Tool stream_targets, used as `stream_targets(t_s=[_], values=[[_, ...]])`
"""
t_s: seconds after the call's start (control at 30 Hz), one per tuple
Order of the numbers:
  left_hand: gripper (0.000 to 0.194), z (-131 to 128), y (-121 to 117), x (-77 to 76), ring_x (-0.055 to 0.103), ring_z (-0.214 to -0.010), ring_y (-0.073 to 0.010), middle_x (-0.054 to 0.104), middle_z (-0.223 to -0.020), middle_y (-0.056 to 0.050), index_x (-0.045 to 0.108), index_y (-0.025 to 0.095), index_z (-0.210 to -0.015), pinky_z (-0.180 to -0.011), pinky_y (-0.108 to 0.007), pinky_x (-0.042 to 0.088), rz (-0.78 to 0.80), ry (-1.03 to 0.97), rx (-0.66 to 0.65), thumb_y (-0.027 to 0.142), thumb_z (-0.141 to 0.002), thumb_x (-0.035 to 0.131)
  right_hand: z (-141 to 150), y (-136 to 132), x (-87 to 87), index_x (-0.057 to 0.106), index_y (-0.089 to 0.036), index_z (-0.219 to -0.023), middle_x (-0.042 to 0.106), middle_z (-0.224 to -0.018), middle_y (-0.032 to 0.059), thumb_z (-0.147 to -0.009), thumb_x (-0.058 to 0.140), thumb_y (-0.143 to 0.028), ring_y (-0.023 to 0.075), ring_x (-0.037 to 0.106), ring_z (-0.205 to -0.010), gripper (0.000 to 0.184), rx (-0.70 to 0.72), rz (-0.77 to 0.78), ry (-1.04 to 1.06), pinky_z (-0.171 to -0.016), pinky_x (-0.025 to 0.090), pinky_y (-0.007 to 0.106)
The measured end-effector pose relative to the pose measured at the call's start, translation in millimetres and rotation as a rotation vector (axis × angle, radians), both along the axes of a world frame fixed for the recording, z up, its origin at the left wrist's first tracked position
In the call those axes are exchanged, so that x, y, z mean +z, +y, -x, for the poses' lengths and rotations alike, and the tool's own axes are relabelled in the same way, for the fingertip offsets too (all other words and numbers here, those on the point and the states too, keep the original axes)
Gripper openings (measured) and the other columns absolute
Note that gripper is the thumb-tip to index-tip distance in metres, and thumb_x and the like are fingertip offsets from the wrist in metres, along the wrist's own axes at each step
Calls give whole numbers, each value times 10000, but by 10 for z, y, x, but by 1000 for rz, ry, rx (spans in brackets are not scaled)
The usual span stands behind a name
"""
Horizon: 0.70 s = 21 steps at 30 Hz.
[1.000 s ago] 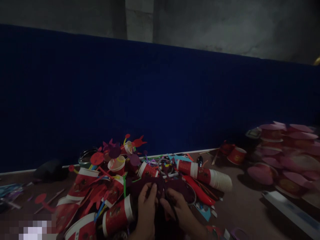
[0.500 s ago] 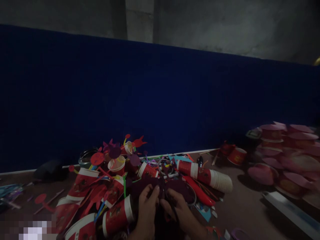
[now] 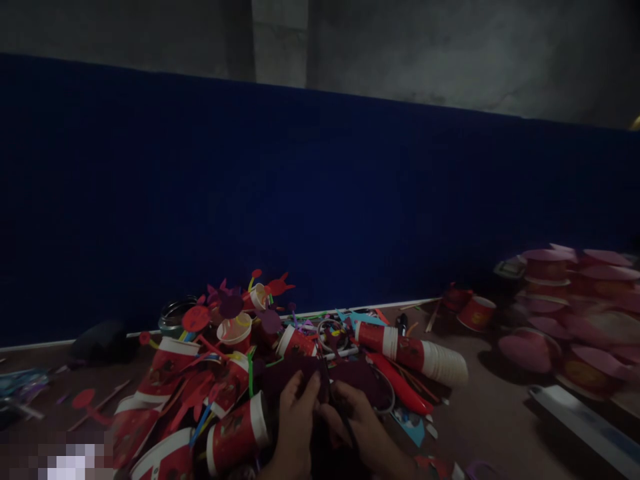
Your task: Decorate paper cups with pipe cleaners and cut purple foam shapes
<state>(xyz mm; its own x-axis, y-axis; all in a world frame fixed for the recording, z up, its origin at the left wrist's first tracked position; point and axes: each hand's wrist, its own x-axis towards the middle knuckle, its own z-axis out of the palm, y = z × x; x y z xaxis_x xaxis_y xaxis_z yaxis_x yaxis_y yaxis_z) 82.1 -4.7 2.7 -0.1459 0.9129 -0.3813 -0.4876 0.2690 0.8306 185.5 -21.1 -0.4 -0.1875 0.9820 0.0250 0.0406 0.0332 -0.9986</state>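
Observation:
My left hand (image 3: 299,417) pinches a dark purple sheet (image 3: 283,375), thumb on top and fingers curled. Whether the sheet is paper, felt or foam I cannot tell in this dim light. Close beside it, my right hand (image 3: 357,420) is closed around dark scissors (image 3: 346,423). Their thin blades point away from me and lie against the purple material, which spreads on both sides of them. A red paper cup (image 3: 233,437) lies on its side just left of my left hand. A shiny red object (image 3: 403,387) lies beyond my right hand.
Red cups with cut-out shapes and pipe cleaners pile up at left. A stack of paper cups (image 3: 425,357) lies on its side right of centre. Pink-topped cups (image 3: 590,320) crowd the far right, near a long pale box (image 3: 585,427). Behind stands a blue partition (image 3: 320,200).
Both hands stay nearly in place on the purple sheet. The right hand's fingers and the scissors shift slightly, and the dark handle shows more clearly. The view drifts a little.

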Motion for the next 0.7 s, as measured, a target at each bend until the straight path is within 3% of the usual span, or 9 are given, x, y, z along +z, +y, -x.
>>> stream_targets(t_s=[0.2,0.4,0.57,0.7], values=[[465,40,54,-17,624,-737,-214,688,-767,-66,657,116,-841,-666,-285,480,-202,82,-101,439,-524,767,-48,-1,0,508,-184,-709,443,-589,-56,-643,675,-541,72,354,-485,400,-40,-17,21,-435,318,191],[491,35,50,-16,589,-622,-169,655,-688,-36,643,115,-854,-567,-252,455,-151,115,-40,431,-503,777,-61,37,-19,423,-190,-623,386,-493,-89,-676,670,-497,50,332,-413,398,-5,-8,-35,-383,278,168],[515,26,14,8,482,-452,-97,507,-497,62,616,123,-897,-461,-211,381,-117,100,-15,457,-532,757,-57,35,-58,461,-183,-661,433,-496,-78,-716,626,-504,57,375,-405,365,5,-24,-47,-391,305,168],[497,30,19,11,466,-443,-96,473,-475,74,623,126,-873,-451,-211,362,-120,105,-18,454,-526,760,-59,18,-2,471,-181,-675,434,-500,-79,-699,647,-498,57,372,-411,363,30,2,-42,-398,303,171]])
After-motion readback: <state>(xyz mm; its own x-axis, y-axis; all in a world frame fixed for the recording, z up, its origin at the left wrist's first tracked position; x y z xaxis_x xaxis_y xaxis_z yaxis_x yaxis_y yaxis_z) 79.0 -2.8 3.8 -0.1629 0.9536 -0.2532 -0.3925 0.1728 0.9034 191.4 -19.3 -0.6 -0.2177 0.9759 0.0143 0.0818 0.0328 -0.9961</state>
